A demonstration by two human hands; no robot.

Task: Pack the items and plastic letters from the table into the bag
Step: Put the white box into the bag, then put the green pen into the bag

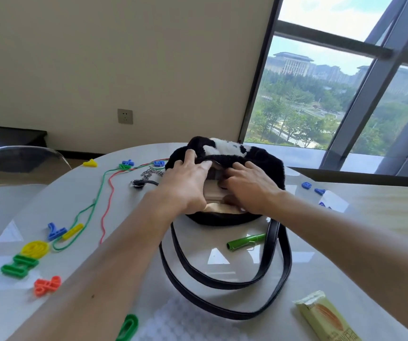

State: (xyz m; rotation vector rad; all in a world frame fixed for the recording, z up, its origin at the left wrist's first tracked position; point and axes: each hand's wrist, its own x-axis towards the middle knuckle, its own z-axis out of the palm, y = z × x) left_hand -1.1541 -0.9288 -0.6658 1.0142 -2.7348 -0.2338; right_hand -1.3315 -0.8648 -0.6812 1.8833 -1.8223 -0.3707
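A fluffy black-and-white bag lies on the round white table with its mouth facing me. My left hand grips the bag's far rim at the left. My right hand curls its fingers over the rim at the right, with the fingertips hidden inside. A pale box shows in the opening between them. Plastic letters lie at the left: yellow, green, orange and blue. A green pen and a yellow snack bar lie nearer me.
The bag's black straps loop toward me. Red and green strings, a metal chain and more letters lie far left. Blue letters sit right of the bag. A clear chair stands at the left.
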